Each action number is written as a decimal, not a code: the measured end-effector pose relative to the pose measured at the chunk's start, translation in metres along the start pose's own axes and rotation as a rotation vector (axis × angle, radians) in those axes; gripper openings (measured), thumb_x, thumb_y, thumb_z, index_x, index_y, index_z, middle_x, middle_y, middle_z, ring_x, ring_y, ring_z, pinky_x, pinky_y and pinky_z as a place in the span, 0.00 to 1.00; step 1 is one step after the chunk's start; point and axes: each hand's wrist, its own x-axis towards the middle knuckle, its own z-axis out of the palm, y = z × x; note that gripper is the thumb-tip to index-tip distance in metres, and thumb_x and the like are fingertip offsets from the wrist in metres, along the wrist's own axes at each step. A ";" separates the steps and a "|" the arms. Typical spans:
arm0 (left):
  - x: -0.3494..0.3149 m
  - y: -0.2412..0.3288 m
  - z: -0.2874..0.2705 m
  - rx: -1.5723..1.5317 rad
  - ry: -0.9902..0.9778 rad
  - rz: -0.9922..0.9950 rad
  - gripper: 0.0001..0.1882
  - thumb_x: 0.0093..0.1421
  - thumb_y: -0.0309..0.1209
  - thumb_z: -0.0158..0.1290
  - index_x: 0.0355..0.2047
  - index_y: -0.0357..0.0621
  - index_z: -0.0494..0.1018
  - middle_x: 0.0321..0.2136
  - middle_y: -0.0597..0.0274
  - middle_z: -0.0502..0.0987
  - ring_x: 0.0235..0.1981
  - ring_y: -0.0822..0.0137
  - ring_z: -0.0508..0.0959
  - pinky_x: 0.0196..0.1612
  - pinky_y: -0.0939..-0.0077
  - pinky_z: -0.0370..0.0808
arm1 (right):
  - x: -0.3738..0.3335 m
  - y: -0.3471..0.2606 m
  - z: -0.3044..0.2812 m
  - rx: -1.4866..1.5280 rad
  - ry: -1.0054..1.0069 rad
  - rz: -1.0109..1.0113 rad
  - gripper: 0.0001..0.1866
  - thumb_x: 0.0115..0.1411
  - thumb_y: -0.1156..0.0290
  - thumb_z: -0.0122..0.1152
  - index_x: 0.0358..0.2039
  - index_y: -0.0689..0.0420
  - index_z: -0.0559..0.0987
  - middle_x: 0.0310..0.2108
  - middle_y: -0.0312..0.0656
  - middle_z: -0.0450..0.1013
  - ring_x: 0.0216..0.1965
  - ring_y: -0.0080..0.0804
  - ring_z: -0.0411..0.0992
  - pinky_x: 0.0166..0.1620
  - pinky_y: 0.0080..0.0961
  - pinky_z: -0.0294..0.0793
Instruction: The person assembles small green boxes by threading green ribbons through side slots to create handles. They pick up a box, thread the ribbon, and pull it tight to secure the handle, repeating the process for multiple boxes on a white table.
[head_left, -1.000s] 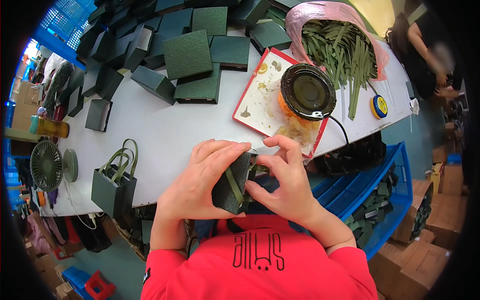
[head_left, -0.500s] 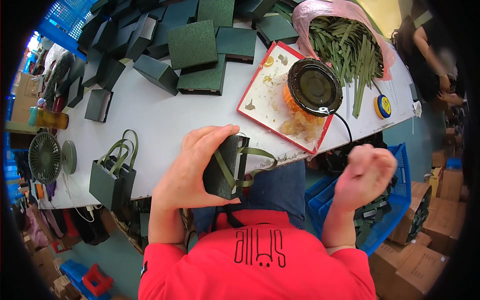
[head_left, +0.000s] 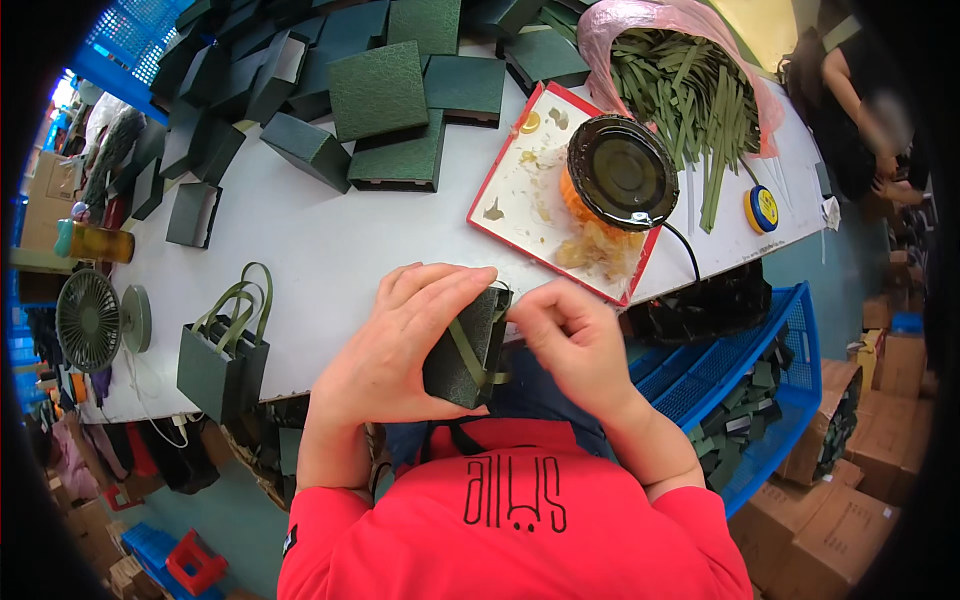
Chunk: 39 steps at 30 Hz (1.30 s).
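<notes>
My left hand [head_left: 365, 350] is wrapped round a small dark green box [head_left: 443, 368], thumb below and fingers over the top, in front of my chest at the table's near edge. A flat olive-green ribbon [head_left: 464, 346] runs across the box's side. My right hand [head_left: 578, 340] has its fingers curled in and pinches the ribbon at the box's right edge. Its fingertips partly hide the ribbon there. Left of my hands stands a finished-looking dark green bag-shaped box [head_left: 222, 370] with olive ribbon handles [head_left: 240, 305].
Dark green boxes [head_left: 378, 92] are piled at the back left. A round black-topped pot [head_left: 622, 170] stands on a stained red-edged tray [head_left: 510, 205]. Beyond it lies a pink bag [head_left: 600, 45] of cut ribbons [head_left: 690, 90]. A small fan [head_left: 90, 318] sits left; a blue crate [head_left: 790, 400] stands right.
My right hand has come in from the right to the box and pinches the ribbon, whose loop stuck out to the right before. The left hand keeps its grip.
</notes>
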 end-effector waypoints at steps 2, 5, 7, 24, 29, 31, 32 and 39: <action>-0.002 0.000 -0.002 -0.010 0.007 -0.018 0.55 0.36 0.41 0.74 0.65 0.40 0.61 0.60 0.54 0.69 0.61 0.50 0.67 0.65 0.53 0.59 | -0.002 0.007 -0.012 0.171 0.148 -0.058 0.09 0.70 0.67 0.57 0.38 0.60 0.77 0.26 0.30 0.73 0.26 0.12 0.68 0.29 0.13 0.66; -0.002 0.000 -0.002 0.003 0.010 -0.008 0.55 0.36 0.41 0.74 0.65 0.39 0.61 0.60 0.54 0.69 0.61 0.50 0.67 0.64 0.53 0.60 | 0.006 0.009 -0.022 0.054 0.229 -0.103 0.09 0.69 0.68 0.56 0.37 0.62 0.77 0.25 0.32 0.72 0.26 0.13 0.68 0.29 0.16 0.67; -0.001 -0.001 -0.001 0.017 0.004 0.011 0.55 0.35 0.41 0.74 0.65 0.40 0.61 0.60 0.54 0.69 0.61 0.50 0.67 0.64 0.52 0.60 | 0.009 0.009 -0.017 -0.257 0.167 -0.087 0.10 0.68 0.68 0.58 0.36 0.63 0.77 0.24 0.35 0.72 0.25 0.14 0.68 0.29 0.18 0.68; 0.005 0.001 0.004 0.189 0.027 -0.060 0.56 0.31 0.36 0.75 0.64 0.41 0.63 0.58 0.55 0.70 0.60 0.50 0.67 0.64 0.56 0.61 | 0.012 0.022 -0.011 -0.540 0.410 -0.366 0.05 0.66 0.73 0.60 0.35 0.62 0.77 0.25 0.40 0.73 0.25 0.24 0.73 0.29 0.24 0.71; -0.001 0.000 -0.002 0.113 0.078 -0.102 0.58 0.29 0.31 0.76 0.64 0.40 0.62 0.59 0.55 0.70 0.60 0.49 0.66 0.63 0.59 0.64 | -0.001 0.014 -0.019 -0.239 0.420 -0.386 0.03 0.65 0.77 0.61 0.37 0.63 0.77 0.30 0.37 0.74 0.26 0.17 0.69 0.30 0.16 0.68; -0.006 -0.005 -0.002 0.097 0.130 -0.097 0.58 0.28 0.31 0.76 0.64 0.39 0.62 0.60 0.55 0.70 0.61 0.49 0.66 0.63 0.59 0.64 | -0.011 0.010 -0.023 -0.176 0.404 -0.323 0.04 0.64 0.77 0.63 0.35 0.63 0.77 0.28 0.34 0.74 0.26 0.14 0.69 0.30 0.15 0.68; -0.006 -0.006 -0.003 0.095 0.135 -0.095 0.58 0.28 0.31 0.76 0.64 0.39 0.62 0.60 0.55 0.70 0.61 0.49 0.66 0.63 0.59 0.64 | -0.015 0.008 -0.025 -0.183 0.333 -0.270 0.05 0.64 0.77 0.63 0.35 0.63 0.77 0.27 0.34 0.74 0.26 0.14 0.68 0.30 0.15 0.68; -0.002 -0.001 -0.006 0.099 0.099 -0.051 0.58 0.29 0.33 0.77 0.64 0.39 0.62 0.59 0.55 0.70 0.61 0.50 0.66 0.63 0.59 0.64 | -0.017 0.012 -0.010 -0.465 -0.019 -0.212 0.04 0.64 0.76 0.61 0.35 0.63 0.77 0.24 0.43 0.75 0.24 0.32 0.75 0.28 0.27 0.72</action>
